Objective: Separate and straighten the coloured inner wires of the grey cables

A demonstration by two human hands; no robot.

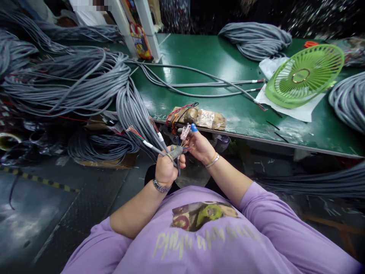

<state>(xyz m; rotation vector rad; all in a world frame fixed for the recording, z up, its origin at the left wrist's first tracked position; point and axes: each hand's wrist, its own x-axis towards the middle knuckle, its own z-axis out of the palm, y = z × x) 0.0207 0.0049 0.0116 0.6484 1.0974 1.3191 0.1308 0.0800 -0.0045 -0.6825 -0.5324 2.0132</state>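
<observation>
Left hand (165,170) gripping cable (176,152), right hand (199,146) beside

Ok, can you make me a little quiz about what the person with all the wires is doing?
1. True or false: the left hand grips a grey cable near its stripped end.
2. What touches the thin coloured wires fanning out of that cable? A) the right hand B) the green fan C) nobody's hand
3. Fill in: the fan lies on the ____ table.

Key: 1 true. 2 A. 3 green.
</observation>
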